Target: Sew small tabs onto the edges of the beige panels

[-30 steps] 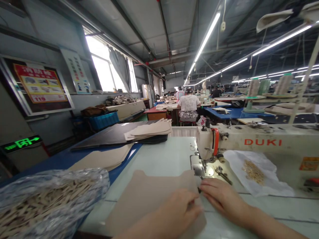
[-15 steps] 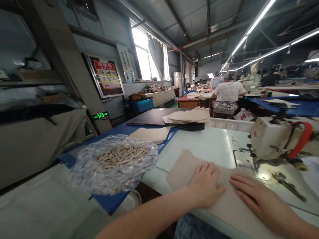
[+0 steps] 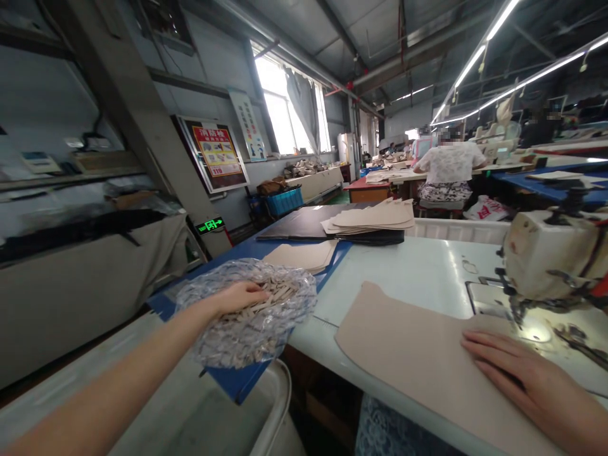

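Observation:
My left hand [image 3: 241, 296] is in the pile of small beige strips [image 3: 281, 292], inside a clear crinkled plastic bag [image 3: 297, 310]. Its fingertips are partly lost among the strips, so I cannot see whether they grip one. My right hand [image 3: 527, 370] lies flat with fingers stretched out on a beige fabric panel [image 3: 408, 335]. That panel, curved at its left end, rests on the pale sewing table [image 3: 403, 266]. Just beyond my right hand is a sewing machine [image 3: 546, 253], its lamp lighting the needle area.
Stacked beige panels [image 3: 370, 216] sit on dark sheets at the back, and more cut panels [image 3: 304, 254] lie on a blue table [image 3: 237, 383]. A pair of dark metal scissors or snips [image 3: 582, 342] lies by the machine. A white bin [image 3: 280, 392] stands below; a co-worker [image 3: 449, 164] sits ahead.
My left hand has left the fabric panel and moved left into the bag of strips. My right hand stays on the panel. The view has shifted slightly left.

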`<move>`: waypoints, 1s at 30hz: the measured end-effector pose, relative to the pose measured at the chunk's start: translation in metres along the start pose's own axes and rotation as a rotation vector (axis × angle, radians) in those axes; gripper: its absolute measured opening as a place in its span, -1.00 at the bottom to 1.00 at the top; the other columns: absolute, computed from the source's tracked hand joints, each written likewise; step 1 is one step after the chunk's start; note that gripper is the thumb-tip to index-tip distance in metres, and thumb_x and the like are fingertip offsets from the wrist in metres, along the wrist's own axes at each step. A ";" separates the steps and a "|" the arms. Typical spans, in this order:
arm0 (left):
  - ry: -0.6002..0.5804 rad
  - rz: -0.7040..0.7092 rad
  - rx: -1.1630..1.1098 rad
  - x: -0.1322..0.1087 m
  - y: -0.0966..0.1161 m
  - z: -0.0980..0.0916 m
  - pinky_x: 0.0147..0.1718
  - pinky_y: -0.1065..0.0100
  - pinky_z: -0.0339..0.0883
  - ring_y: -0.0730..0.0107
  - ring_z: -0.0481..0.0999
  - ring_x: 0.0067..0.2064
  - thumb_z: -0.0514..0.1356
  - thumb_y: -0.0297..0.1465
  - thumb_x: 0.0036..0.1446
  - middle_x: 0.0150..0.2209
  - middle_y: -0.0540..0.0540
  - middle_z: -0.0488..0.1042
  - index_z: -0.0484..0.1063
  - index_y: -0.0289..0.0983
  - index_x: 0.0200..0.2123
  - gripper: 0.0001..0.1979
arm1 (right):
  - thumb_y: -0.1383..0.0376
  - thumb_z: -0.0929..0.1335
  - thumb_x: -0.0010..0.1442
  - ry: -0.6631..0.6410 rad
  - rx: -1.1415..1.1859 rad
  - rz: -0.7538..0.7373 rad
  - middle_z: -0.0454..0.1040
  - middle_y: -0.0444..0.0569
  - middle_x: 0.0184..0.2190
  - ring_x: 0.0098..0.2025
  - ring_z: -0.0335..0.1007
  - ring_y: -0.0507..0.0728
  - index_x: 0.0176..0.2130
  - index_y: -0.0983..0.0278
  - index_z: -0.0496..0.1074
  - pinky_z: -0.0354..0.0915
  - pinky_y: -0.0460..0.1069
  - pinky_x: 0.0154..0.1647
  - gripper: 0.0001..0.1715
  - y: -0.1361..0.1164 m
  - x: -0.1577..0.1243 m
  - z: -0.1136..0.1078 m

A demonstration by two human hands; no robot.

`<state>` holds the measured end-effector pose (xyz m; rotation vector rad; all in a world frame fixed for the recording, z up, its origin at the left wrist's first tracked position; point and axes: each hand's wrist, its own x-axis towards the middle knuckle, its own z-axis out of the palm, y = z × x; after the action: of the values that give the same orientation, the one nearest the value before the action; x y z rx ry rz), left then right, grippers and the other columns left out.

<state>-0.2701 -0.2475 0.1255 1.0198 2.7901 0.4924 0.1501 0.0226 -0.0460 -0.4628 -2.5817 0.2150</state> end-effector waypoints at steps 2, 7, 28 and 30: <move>-0.033 0.005 -0.043 0.004 -0.010 0.009 -0.25 0.32 0.36 0.09 0.52 -0.21 0.24 -0.13 -0.27 -0.34 -0.09 0.59 0.54 -0.25 -0.42 -0.64 | 0.03 0.19 0.25 0.007 -0.005 -0.004 0.44 -0.05 0.01 0.02 0.39 0.26 -0.01 0.12 0.46 0.38 0.20 0.01 -0.54 -0.001 0.000 -0.001; -0.033 -0.061 -0.123 0.015 -0.018 0.017 -0.54 0.36 0.25 0.21 0.45 -0.48 0.20 -0.17 -0.26 -0.68 0.02 0.37 0.50 -0.26 -0.48 -0.69 | 0.05 0.18 0.25 0.010 0.004 0.006 0.44 -0.04 0.01 0.01 0.40 0.24 -0.02 0.14 0.47 0.38 0.17 0.02 -0.54 -0.005 0.001 -0.005; -0.058 -0.042 -0.479 -0.006 0.000 -0.016 -0.57 0.44 0.12 0.47 0.31 -0.53 0.20 -0.13 -0.08 -0.46 -0.03 0.46 0.46 -0.35 -0.26 -0.58 | 0.10 0.18 0.27 -0.030 0.059 0.034 0.44 0.00 0.01 0.04 0.37 0.22 -0.05 0.17 0.48 0.31 0.17 0.08 -0.57 -0.011 0.005 -0.010; -0.035 0.016 -0.472 -0.011 0.015 -0.013 -0.66 0.43 -0.02 0.52 0.16 -0.63 0.17 -0.09 -0.10 -0.54 0.01 0.37 0.44 -0.33 -0.22 -0.53 | 0.15 0.18 0.28 -0.055 0.057 0.052 0.43 0.01 0.02 0.05 0.35 0.22 -0.04 0.19 0.47 0.29 0.17 0.09 -0.59 -0.016 0.007 -0.015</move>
<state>-0.2557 -0.2466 0.1430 0.9257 2.4520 1.0581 0.1472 0.0112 -0.0260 -0.5107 -2.6110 0.3229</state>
